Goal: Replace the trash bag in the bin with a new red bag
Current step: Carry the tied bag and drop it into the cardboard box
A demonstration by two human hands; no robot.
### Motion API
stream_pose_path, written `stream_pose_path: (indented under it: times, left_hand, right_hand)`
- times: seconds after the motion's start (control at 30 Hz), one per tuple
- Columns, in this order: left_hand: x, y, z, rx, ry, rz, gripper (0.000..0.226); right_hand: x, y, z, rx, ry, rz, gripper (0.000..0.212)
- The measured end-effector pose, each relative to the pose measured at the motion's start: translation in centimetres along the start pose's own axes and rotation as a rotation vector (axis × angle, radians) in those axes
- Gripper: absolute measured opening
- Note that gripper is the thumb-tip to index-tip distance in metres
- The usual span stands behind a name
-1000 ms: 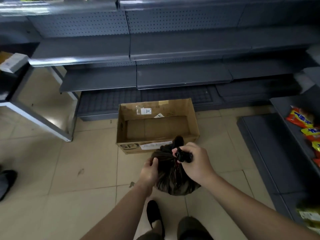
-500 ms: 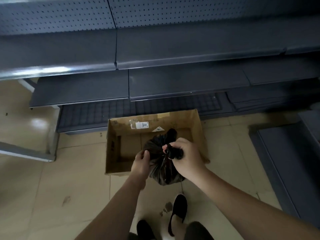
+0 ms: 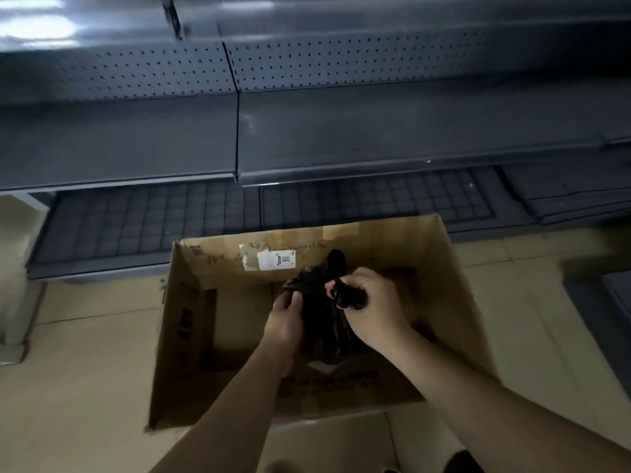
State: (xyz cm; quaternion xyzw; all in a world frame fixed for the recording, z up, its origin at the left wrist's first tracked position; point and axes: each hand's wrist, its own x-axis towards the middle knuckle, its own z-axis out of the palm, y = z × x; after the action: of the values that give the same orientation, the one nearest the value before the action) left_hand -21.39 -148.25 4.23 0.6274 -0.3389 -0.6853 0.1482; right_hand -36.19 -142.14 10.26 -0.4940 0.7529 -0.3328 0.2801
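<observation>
A tied black trash bag (image 3: 322, 331) hangs inside an open cardboard box (image 3: 191, 302) on the floor. My right hand (image 3: 370, 303) grips the bag's knotted top. My left hand (image 3: 285, 317) holds the bag's left side near the neck. The bag's bottom is low in the box, and I cannot tell whether it touches the box floor. No bin and no red bag are in view.
Dark grey metal store shelving (image 3: 341, 131) runs along the back, its lowest wire-grid shelf (image 3: 153, 223) just behind the box. Beige floor tiles (image 3: 85, 370) lie to the left and right. A shoe tip (image 3: 464, 460) shows at the bottom edge.
I have stepped closer to the box. Both hands carried the black bag forward from in front of the box and down into it.
</observation>
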Motion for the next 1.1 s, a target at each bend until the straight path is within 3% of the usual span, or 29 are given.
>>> stream_pose_path:
  times: [0.33, 0.5, 0.6, 0.67, 0.83, 0.93, 1.1]
  left_hand:
    - [11.6, -6.8, 0.3, -0.028, -0.011, 0.001, 0.054]
    - [13.9, -8.8, 0.8, -0.064, -0.032, -0.052, 0.068]
    - [10.3, -7.2, 1.2, -0.021, -0.036, -0.099, 0.059]
    - [6.4, -4.9, 2.0, 0.049, -0.045, -0.115, 0.054]
    - [-5.8, 3.7, 5.1, 0.245, -0.061, -0.012, 0.052]
    - [-14.4, 10.6, 8.9, 0.442, -0.113, 0.099, 0.044]
    - [-29.9, 21.9, 18.1, 0.772, -0.299, 0.369, 0.064]
  right_hand:
    - [3.6, 9.8, 8.8, -0.006, -0.044, 0.04, 0.012]
    - [3.4, 11.3, 9.8, -0.009, -0.105, 0.096, 0.012]
    - [2.6, 9.8, 8.4, 0.006, -0.132, 0.173, 0.025]
    - [1.4, 7.5, 5.7, 0.013, -0.14, 0.231, 0.037]
    - [-2.5, -0.4, -5.5, 0.029, -0.096, 0.293, 0.044]
    - [-4.9, -5.2, -14.7, 0.015, 0.012, 0.348, 0.05]
    - [-10.8, -12.5, -32.8, -0.036, 0.273, 0.486, 0.051]
